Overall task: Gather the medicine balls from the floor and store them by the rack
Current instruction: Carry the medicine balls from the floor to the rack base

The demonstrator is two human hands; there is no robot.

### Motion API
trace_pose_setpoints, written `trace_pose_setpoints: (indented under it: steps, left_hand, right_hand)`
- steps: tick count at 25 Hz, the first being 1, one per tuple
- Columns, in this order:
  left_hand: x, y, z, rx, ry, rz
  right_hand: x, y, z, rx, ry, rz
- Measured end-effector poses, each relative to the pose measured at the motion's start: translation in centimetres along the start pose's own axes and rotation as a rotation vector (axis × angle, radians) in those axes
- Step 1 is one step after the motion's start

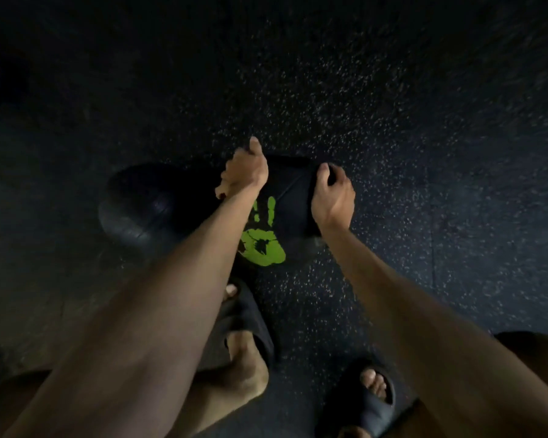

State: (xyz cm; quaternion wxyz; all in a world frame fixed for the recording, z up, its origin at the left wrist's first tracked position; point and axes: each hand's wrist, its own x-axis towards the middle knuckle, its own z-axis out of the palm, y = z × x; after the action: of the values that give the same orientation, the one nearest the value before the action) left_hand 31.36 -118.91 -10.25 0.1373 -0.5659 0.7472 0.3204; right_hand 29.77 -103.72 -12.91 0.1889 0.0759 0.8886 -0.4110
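A black medicine ball (290, 213) with a green handprint on it sits low over the dark speckled floor, in the middle of the view. My left hand (244, 173) presses against its upper left side, thumb raised. My right hand (332, 196) curls over its upper right edge, so the ball is clamped between both hands. I cannot tell whether the ball touches the floor. A second, plain black medicine ball (140, 205) lies right beside it on the left, partly behind my left forearm.
The floor (393, 105) is dark rubber with pale flecks and stretches away on all sides in dim light. My feet in black slide sandals stand just below the balls, one (250, 330) close to the handprint ball, the other (374, 396) at the lower right.
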Motion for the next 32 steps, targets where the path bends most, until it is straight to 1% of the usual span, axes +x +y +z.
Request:
trace_pose_setpoints:
  steps: [2,4,6,8,9,10,12,13,15,17,19,22,25,26,28,30,32]
  left_hand:
    - [0.5,2.7,0.2,0.033,0.009,0.158]
    - [-0.3,3.9,1.1,0.064,0.033,0.316]
    - [-2.1,3.4,2.6,0.127,0.094,0.406]
    - [-3.0,3.7,3.9,0.221,0.198,0.487]
    - [-2.3,4.9,4.0,0.236,0.219,0.501]
    - [-1.1,6.5,3.9,0.237,0.204,0.492]
    - [1.7,10.3,3.1,0.231,0.106,0.457]
    - [3.2,12.1,2.7,0.229,0.056,0.422]
    - [6.4,15.7,1.5,0.202,-0.029,0.348]
    - [9.9,17.8,0.2,0.131,-0.082,0.301]
    - [13.3,18.7,-0.7,0.06,-0.104,0.237]
    - [17.9,18.9,-1.8,0.015,-0.168,0.232]
    - [19.6,19.3,-3.2,-0.113,-0.254,0.275]
    - [19.6,19.6,-3.5,-0.154,-0.267,0.286]
    - [18.3,19.3,-3.1,-0.227,-0.276,0.339]
    - [16.4,18.3,-0.7,-0.336,-0.205,0.45]
    - [13.7,18.0,2.3,-0.39,-0.032,0.535]
  right_hand:
    - [4.3,-2.0,-1.3,0.068,-0.002,0.169]
    - [8.1,-2.9,-2.5,0.11,-0.014,0.306]
    - [10.9,-2.9,-3.3,0.144,-0.002,0.352]
    - [12.5,-2.4,-3.9,0.164,0.017,0.311]
    - [12.8,-2.2,-4.1,0.174,0.028,0.268]
    - [12.6,-2.2,-4.2,0.19,0.033,0.225]
    - [11.1,-3.1,-3.9,0.204,0.057,0.121]
    - [9.9,-3.9,-3.5,0.171,0.067,0.037]
    - [7.8,-5.4,-1.8,-0.027,0.048,-0.13]
    - [6.2,-7.0,0.2,-0.257,0.019,-0.245]
    - [7.0,-8.8,1.8,-0.36,0.041,-0.315]
    - [11.8,-11.7,3.2,-0.321,0.105,-0.314]
    - [19.0,-15.4,2.9,-0.223,0.031,-0.295]
    - [22.0,-16.6,2.3,-0.186,-0.008,-0.252]
    - [28.2,-18.0,0.8,-0.145,-0.072,-0.112]
    - [33.7,-18.2,-1.0,-0.141,-0.063,-0.011]
    - [37.9,-17.6,-2.3,-0.153,-0.068,0.042]
